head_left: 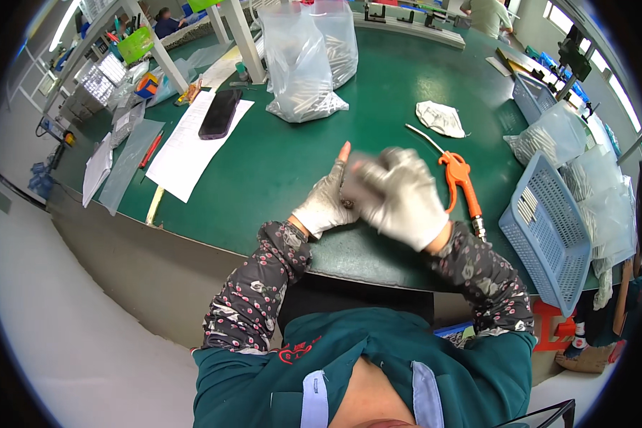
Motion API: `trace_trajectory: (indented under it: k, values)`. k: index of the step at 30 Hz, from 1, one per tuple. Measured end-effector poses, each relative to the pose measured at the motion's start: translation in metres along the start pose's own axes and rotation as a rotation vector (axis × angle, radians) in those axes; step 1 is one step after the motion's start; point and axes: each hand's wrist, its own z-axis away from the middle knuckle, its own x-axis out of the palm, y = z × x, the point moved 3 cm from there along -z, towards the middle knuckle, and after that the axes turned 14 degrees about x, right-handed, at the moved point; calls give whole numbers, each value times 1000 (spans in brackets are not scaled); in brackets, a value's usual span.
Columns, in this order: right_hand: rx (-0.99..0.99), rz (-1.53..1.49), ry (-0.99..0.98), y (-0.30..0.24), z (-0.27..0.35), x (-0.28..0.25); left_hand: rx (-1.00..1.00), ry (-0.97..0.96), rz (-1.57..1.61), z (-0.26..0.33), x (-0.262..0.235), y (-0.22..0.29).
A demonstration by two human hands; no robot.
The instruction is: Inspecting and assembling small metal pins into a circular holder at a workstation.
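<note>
Both my hands wear light grey gloves and meet over the green table (278, 171) near its front edge. My left hand (326, 202) has an orange fingertip cover pointing up and pinches a small dark part against my right hand (401, 194). That hand is blurred with motion and curled over the same spot. The part is mostly hidden between the fingers. An orange air blow gun (459, 178) with a thin white nozzle lies just right of my right hand.
A blue plastic basket (549, 228) stands at the right, another (531, 96) behind it, with clear bags around them. Two clear bags of metal parts (303, 64) stand at the back centre. A dark phone (220, 113) lies on white papers at the left. A crumpled glove (441, 118) lies behind the gun.
</note>
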Motion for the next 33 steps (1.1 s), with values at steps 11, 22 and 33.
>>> trace_trajectory:
  k: [11,22,33]
  values:
    - [190,307,157,25,-21,8,-192,-21,247,-2,1,3]
    - [32,62,33,4,-8,6,114,2,-92,3,2,10]
    - [115,337,180,25,-31,15,-68,-32,251,-1,-2,-16]
